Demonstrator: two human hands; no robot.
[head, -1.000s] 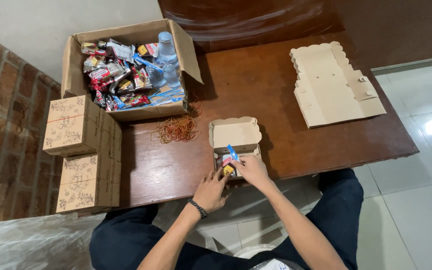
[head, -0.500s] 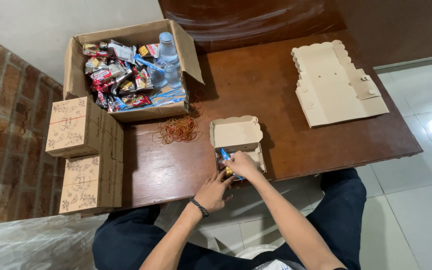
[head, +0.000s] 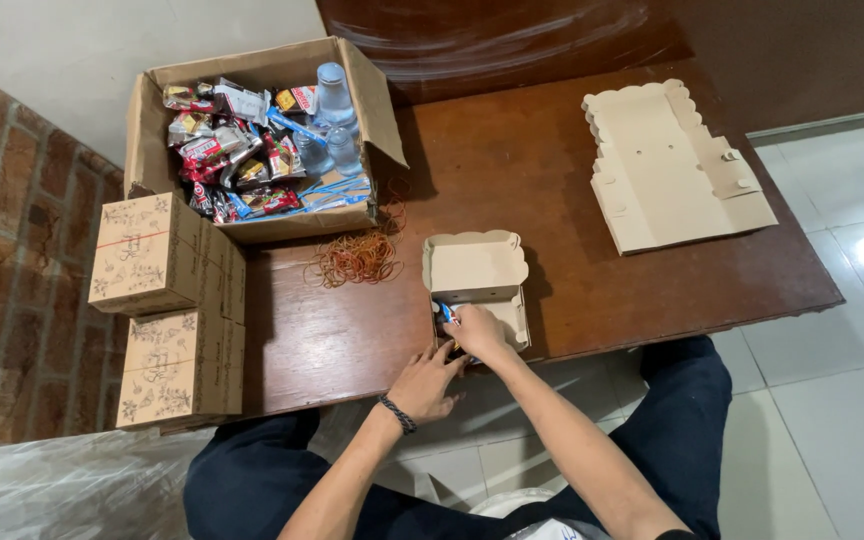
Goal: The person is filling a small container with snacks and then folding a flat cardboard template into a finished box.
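Two closed printed boxes (head: 167,310) stacked lower left; open small box (head: 479,285) mid-frame part-filled, right hand (head: 477,332) pressing blue packet (head: 444,312) inside; left hand (head: 426,385) half-curled, empty; snack carton (head: 257,140), flat blanks (head: 677,165) unused.

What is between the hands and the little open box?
Nothing visible. The right hand is already inside the little open box, on the snack packets there. The left hand rests at the table edge just beside the box, with only bare wood between. The rubber bands lie off to the side.
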